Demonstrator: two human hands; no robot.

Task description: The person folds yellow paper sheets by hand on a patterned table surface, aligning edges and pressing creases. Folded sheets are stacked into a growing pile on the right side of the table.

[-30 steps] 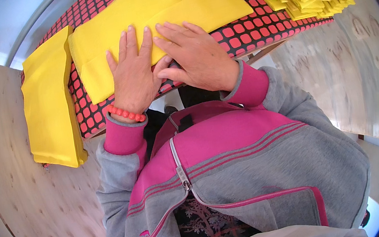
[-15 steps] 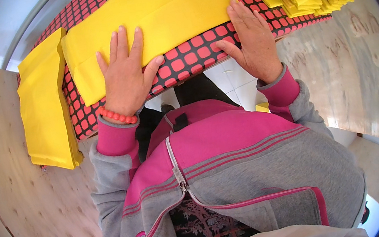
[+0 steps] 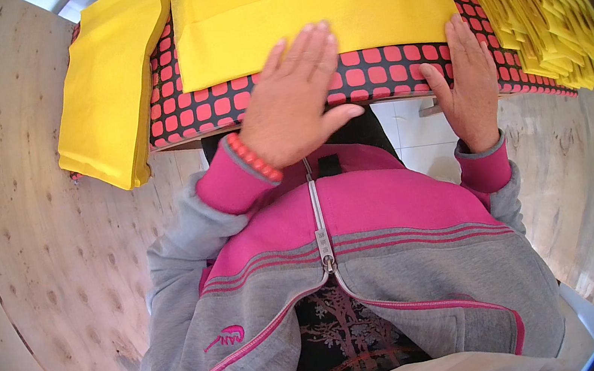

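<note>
A yellow cloth (image 3: 318, 8) lies flat on a red-and-black table (image 3: 373, 77) before the person. The left hand (image 3: 292, 95), slightly blurred, has shifted from the cloth's left part to the middle of its near edge, fingers straight and gripping nothing; whether they press, I can't tell. The right hand (image 3: 470, 77), also loose and open, stays by the near right corner, so both hands now attend to that edge. A yellow pile (image 3: 108, 83) sits left, a fanned yellow stack (image 3: 546, 14) right.

My left hand (image 3: 293, 106) lies across the near edge of the yellow cloth (image 3: 318, 12), and my right hand (image 3: 468, 82) is at its right corner. On the red-and-black desk (image 3: 225, 104), a yellow stack (image 3: 108, 83) lies left, a yellow pile (image 3: 542, 10) right.
</note>
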